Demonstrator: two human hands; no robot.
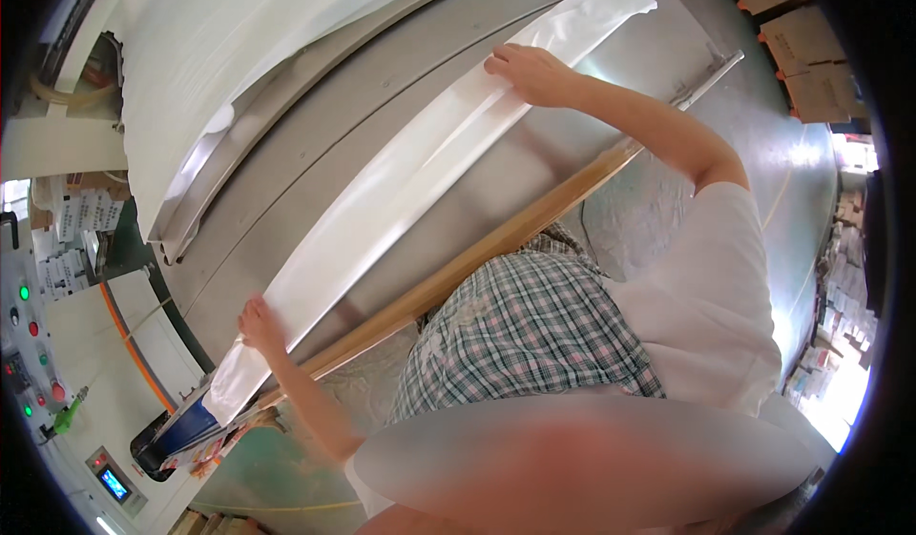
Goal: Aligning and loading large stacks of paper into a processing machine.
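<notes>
White fabric strip (401,182) lies flat on the steel table (315,163), long axis diagonal from its near-left end to its far-right end, parallel to the wooden edge rail (477,254) just beside it. The strip's near-left end hangs over the table edge; folds hard to make out. Left hand (258,325) rests on the strip's near-left end, fingers curled, grip unclear; right hand (530,72) presses flat and open on its far-right part.
</notes>
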